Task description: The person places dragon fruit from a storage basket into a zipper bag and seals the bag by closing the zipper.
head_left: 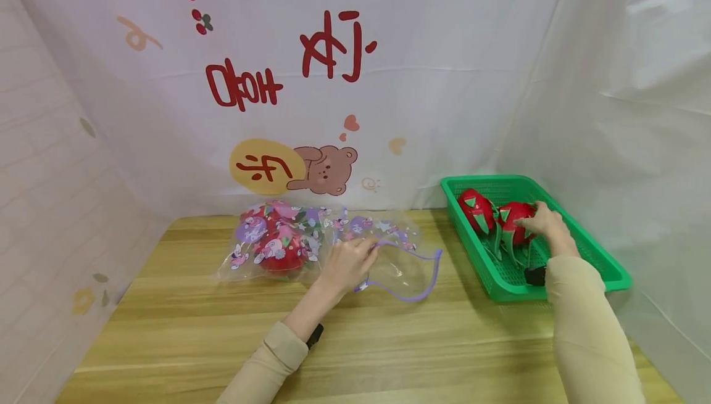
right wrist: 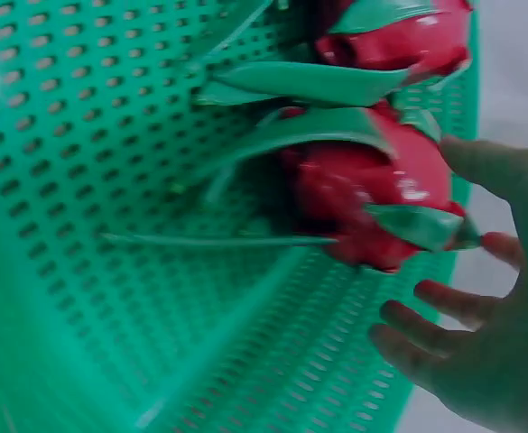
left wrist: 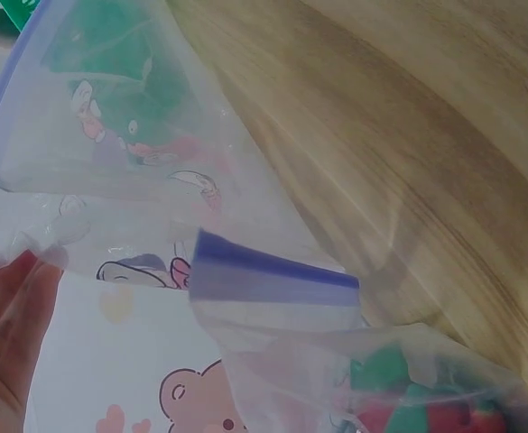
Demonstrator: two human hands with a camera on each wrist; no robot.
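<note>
In the head view my left hand (head_left: 345, 263) pinches the edge of a clear printed zip bag (head_left: 419, 277) with a purple closure. The bag's mouth gapes to the right. Red and green dragon fruit (head_left: 280, 259) show through its left part; their number is hard to tell. My right hand (head_left: 550, 226) is over the green basket (head_left: 469, 250), at a toy-like dragon fruit (head_left: 515, 214). The right wrist view shows the thumb and index fingertip at this dragon fruit (right wrist: 363, 194), the other fingers spread apart from it. Another dragon fruit (head_left: 474, 210) lies beside it.
The basket stands at the right on the wooden table (head_left: 400, 354), close to the right white curtain (head_left: 639, 145). A printed white backdrop (head_left: 444, 108) rises behind the table's back edge. The filled part of the bag lies near that edge.
</note>
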